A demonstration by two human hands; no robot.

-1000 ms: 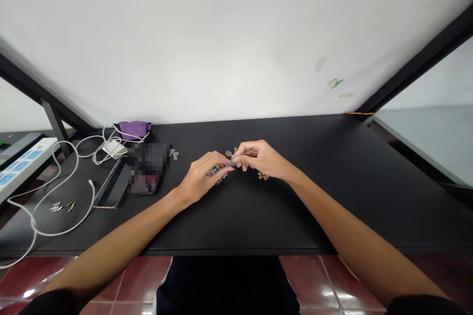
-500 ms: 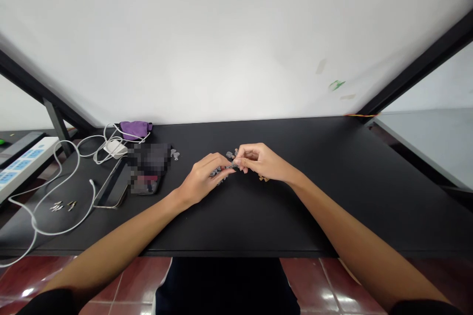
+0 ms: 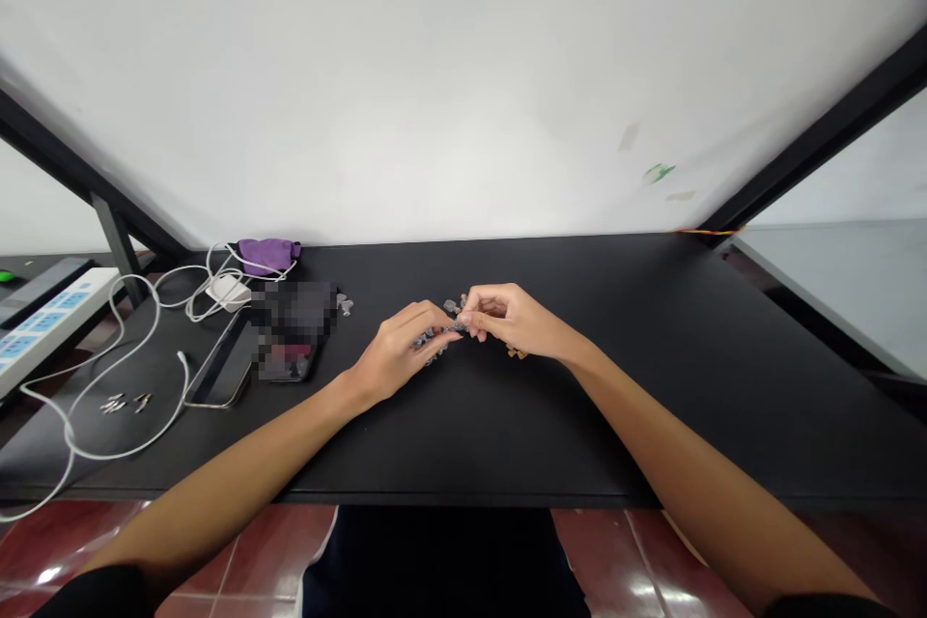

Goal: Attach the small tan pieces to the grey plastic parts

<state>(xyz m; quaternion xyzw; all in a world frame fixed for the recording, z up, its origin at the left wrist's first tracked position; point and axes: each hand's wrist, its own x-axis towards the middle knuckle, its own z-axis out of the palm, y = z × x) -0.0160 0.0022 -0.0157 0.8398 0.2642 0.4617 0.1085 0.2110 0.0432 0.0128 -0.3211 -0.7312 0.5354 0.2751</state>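
Over the middle of the black table (image 3: pixel 463 444), my left hand (image 3: pixel 406 343) and my right hand (image 3: pixel 507 317) meet fingertip to fingertip. Both pinch a small clear-grey piece (image 3: pixel 458 323) between them. More small grey pieces (image 3: pixel 421 340) lie under and beside my left fingers, partly hidden. Just beyond the fingertips are another clear piece (image 3: pixel 450 305) and a tan bit. Small tan pieces (image 3: pixel 517 352) rest below my right palm, partly covered by it.
Farther left are clear pieces (image 3: pixel 346 305), a dark blurred-out object (image 3: pixel 296 319), a phone (image 3: pixel 223 362), a purple cloth (image 3: pixel 267 253), a white cable (image 3: pixel 155 420) with an adapter (image 3: pixel 228 290), small metal parts (image 3: pixel 113 404) and a power strip (image 3: pixel 54 319). A white wall (image 3: pixel 463 87) stands behind.
The camera view has shifted very slightly. Both hands keep nearly the same pinch and place, with the small grey piece still between the fingertips.
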